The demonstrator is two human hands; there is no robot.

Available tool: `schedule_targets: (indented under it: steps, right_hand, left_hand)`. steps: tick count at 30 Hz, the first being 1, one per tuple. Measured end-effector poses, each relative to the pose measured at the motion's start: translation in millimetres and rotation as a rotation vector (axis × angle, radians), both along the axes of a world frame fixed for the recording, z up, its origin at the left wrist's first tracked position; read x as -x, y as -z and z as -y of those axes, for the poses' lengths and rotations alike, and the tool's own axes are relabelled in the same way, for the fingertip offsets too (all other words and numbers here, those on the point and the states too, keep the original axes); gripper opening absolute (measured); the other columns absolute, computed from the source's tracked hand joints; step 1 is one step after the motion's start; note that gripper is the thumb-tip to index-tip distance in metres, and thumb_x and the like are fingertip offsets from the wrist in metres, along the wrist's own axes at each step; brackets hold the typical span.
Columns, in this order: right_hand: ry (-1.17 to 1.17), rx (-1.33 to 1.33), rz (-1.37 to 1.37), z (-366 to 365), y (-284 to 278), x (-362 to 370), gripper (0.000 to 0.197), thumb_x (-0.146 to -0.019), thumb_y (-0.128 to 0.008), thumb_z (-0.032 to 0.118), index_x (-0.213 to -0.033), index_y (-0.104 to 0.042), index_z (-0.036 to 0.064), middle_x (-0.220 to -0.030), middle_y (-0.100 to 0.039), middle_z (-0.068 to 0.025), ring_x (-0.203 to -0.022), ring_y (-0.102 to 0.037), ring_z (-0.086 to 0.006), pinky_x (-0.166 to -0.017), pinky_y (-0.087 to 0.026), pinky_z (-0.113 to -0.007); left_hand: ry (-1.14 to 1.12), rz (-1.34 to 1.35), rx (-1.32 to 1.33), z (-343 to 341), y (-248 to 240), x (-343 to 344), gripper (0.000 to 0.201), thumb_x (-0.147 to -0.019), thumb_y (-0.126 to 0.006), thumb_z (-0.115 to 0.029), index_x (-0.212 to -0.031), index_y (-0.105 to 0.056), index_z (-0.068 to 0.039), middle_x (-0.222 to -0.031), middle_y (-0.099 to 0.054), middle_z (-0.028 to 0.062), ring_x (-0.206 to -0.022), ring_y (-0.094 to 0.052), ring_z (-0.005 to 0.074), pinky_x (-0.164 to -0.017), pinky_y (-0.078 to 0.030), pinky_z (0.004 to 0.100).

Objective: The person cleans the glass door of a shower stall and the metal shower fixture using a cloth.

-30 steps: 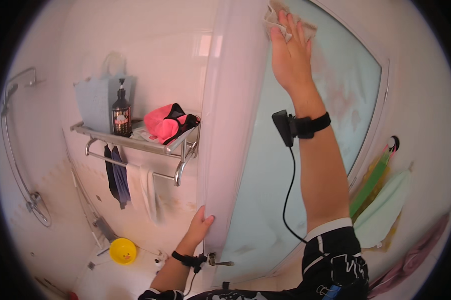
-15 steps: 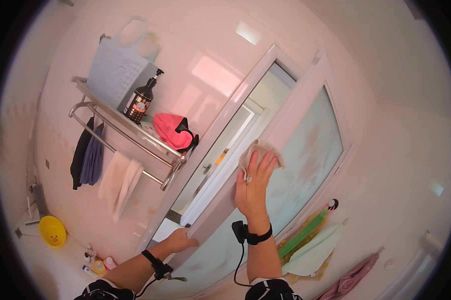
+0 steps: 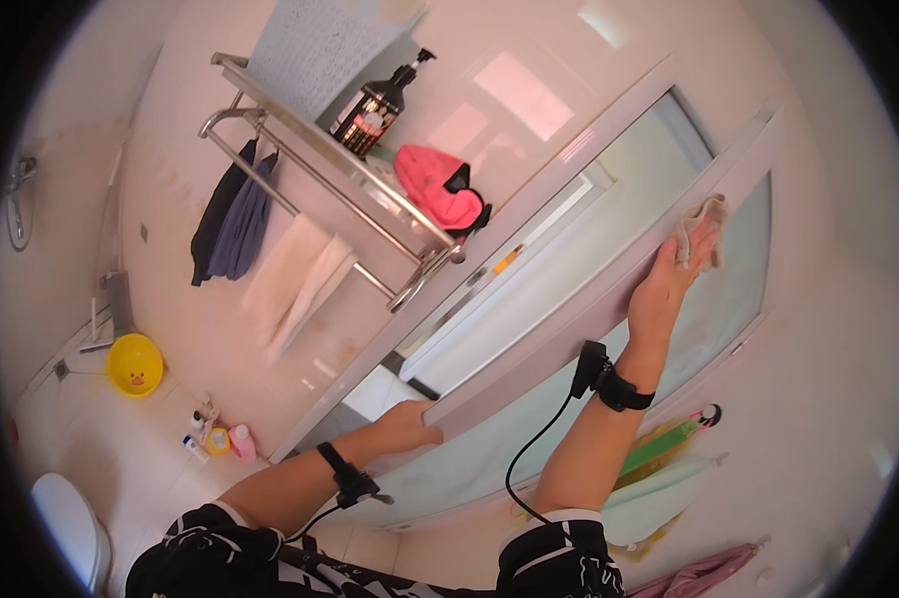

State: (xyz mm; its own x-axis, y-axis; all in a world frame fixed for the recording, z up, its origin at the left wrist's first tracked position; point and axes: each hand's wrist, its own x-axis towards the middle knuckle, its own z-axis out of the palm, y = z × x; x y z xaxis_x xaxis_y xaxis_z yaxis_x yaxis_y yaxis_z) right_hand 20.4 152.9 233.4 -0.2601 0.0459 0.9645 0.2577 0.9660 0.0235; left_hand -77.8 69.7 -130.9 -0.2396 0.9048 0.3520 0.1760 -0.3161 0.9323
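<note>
My right hand (image 3: 669, 284) is stretched up and presses a pale cloth (image 3: 702, 221) flat against the frame of a white door (image 3: 569, 329) with a frosted glass pane (image 3: 739, 269). My left hand (image 3: 410, 424) grips the door's free edge lower down, fingers wrapped around it. Both wrists wear a black band with a small device and a cable. The door stands ajar, and a bright gap (image 3: 529, 269) shows between it and the door frame.
A metal wall rack (image 3: 320, 149) holds a dark pump bottle (image 3: 375, 100), a pink cloth (image 3: 440, 189) and a grey bag; towels (image 3: 295, 284) and dark garments hang below. A yellow basin (image 3: 136, 364), small bottles (image 3: 215, 434) and a toilet (image 3: 66, 523) stand on the floor. Green and pink items hang at right.
The view has tilted and swung. My right hand with the cloth went from the pane's top down, then across to the door's frame. My left hand stayed on the door edge.
</note>
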Motion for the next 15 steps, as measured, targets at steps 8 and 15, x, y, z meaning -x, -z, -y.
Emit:
schedule_targets:
  steps: [8, 15]
  right_hand:
    - [0.132, 0.023, -0.085, -75.9, 167.5, 1.7, 0.076, -0.102, -0.044, 0.038, -0.155, -0.013, -0.0058, -0.162, -0.008, -0.0298, -0.150, -0.005, -0.0452, -0.120, -0.001, -0.055]
    - [0.345, 0.516, 0.148, -124.3, 381.5, -40.2, 0.075, -0.099, -0.047, 0.029, -0.152, -0.012, -0.0106, -0.157, 0.003, -0.0389, -0.146, 0.004, -0.0559, -0.117, -0.002, -0.063]
  left_hand:
    - [0.011, 0.162, 0.061, -30.8, -3.9, 27.7, 0.044, -0.073, -0.076, -0.018, -0.110, -0.067, 0.003, -0.094, -0.071, 0.0122, -0.086, -0.064, 0.0181, -0.081, -0.051, 0.0314]
    - [-0.033, 0.274, 0.012, -91.8, 5.6, 66.2, 0.042, -0.071, -0.075, -0.009, -0.111, -0.068, 0.002, -0.097, -0.070, 0.0082, -0.089, -0.064, 0.0160, -0.080, -0.051, 0.0302]
